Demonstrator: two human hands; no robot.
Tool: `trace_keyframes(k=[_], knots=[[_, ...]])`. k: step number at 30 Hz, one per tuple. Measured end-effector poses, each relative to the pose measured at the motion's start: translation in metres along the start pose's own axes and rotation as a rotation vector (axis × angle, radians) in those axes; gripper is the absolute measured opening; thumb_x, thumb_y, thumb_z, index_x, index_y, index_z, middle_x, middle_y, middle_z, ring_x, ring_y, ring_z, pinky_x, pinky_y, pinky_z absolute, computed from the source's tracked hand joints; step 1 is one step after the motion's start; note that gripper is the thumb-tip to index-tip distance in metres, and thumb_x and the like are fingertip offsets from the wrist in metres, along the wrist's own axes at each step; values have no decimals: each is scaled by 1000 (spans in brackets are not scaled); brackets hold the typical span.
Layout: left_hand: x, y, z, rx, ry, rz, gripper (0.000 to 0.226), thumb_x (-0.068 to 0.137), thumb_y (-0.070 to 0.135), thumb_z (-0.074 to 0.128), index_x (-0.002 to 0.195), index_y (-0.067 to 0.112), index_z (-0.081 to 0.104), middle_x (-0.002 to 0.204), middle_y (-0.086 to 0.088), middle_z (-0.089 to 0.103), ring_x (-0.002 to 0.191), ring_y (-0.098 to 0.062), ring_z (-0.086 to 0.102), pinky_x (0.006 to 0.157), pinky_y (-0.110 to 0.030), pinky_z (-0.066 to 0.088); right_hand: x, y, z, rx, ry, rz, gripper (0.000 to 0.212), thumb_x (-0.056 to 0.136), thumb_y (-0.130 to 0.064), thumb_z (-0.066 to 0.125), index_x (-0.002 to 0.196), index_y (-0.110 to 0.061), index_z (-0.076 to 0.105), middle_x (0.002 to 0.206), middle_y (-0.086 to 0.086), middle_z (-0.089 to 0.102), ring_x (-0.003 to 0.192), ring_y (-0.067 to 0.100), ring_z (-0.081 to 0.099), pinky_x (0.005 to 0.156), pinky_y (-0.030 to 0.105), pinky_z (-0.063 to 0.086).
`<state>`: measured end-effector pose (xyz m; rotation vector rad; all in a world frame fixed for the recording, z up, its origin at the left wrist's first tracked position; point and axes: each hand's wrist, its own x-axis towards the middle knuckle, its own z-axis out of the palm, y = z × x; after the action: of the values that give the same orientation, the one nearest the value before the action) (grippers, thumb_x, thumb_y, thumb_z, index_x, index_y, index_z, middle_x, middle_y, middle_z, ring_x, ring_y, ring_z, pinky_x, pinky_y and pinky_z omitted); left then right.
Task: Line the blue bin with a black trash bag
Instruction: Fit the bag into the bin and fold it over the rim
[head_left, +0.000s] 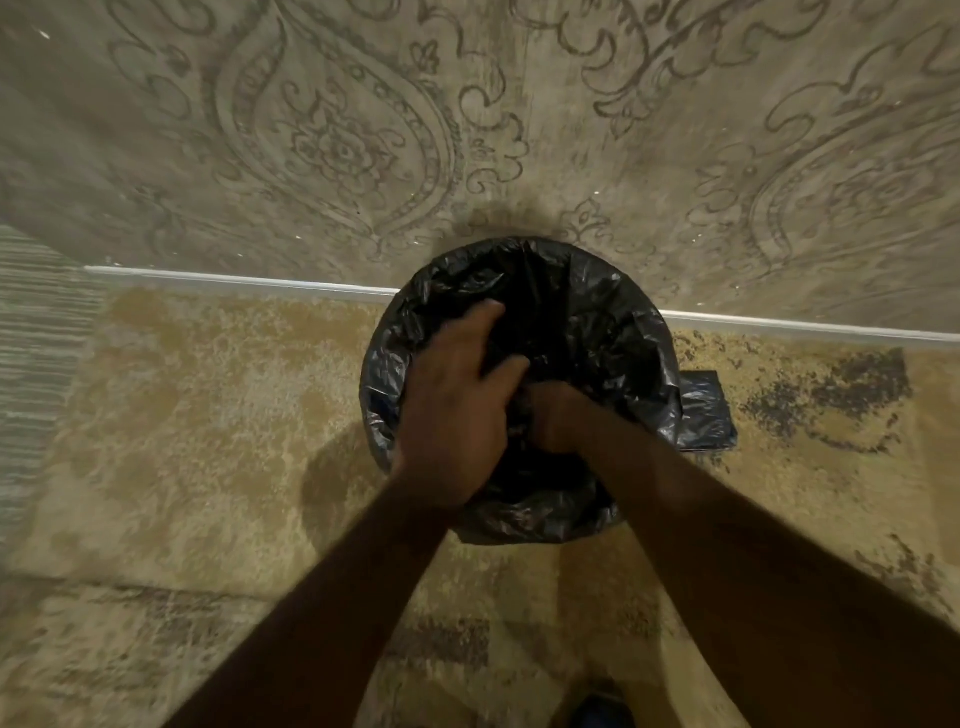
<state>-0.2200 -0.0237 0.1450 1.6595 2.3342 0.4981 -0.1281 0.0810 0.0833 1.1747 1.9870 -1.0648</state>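
Note:
A round bin stands on the carpet against the wall, wholly wrapped by a crinkled black trash bag (597, 322) folded over its rim; no blue of the bin shows. My left hand (457, 400) lies over the bag's opening with its fingers spread, pressing on the plastic inside. My right hand (556, 415) reaches down into the bag beside it, and its fingers are buried in the black plastic.
A folded black bag or bag pack (706, 410) lies on the carpet right of the bin. A patterned wall with a white baseboard (239, 280) runs behind. Beige carpet (208, 415) lies around, with dark stains at right. A dark shoe tip (602, 712) shows at the bottom.

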Motion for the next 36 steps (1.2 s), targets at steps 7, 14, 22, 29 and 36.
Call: trace_keyframes(k=[7,14,22,29,36], knots=[[26,-31,29,501,-186,-32,79,82,39,63,151,21,28,163,-17,-11,148,-40,-17,108,-68,-15,29,14,22,-456,6,75,87,86,-29,65,155,-10,15,156,19,22,144,40,23,114,51,31],[14,-57,24,320,-166,-235,68,87,42,59,147,46,26,157,-7,-35,146,-48,-16,106,-77,12,51,13,45,-529,-183,169,131,49,-99,45,156,-39,-2,163,13,-22,147,48,-15,113,69,-4],[18,-84,6,-66,-152,-202,72,85,37,48,153,24,27,163,-19,-3,139,-44,34,106,-48,42,47,-2,45,-235,-185,-45,80,88,-65,48,154,-23,28,161,14,26,144,35,32,117,43,28],[10,-68,-3,22,86,-19,59,75,17,66,133,14,58,155,-23,30,141,-40,33,110,-54,36,-1,7,-20,-89,214,-235,45,88,-17,66,132,-10,59,131,15,62,121,31,59,102,40,48],[45,-33,26,-372,-509,-122,49,94,1,46,142,6,46,144,-17,51,129,-29,51,106,-23,32,18,9,-17,-18,39,-155,60,89,-22,67,144,-11,44,143,15,52,129,32,52,106,35,43]])
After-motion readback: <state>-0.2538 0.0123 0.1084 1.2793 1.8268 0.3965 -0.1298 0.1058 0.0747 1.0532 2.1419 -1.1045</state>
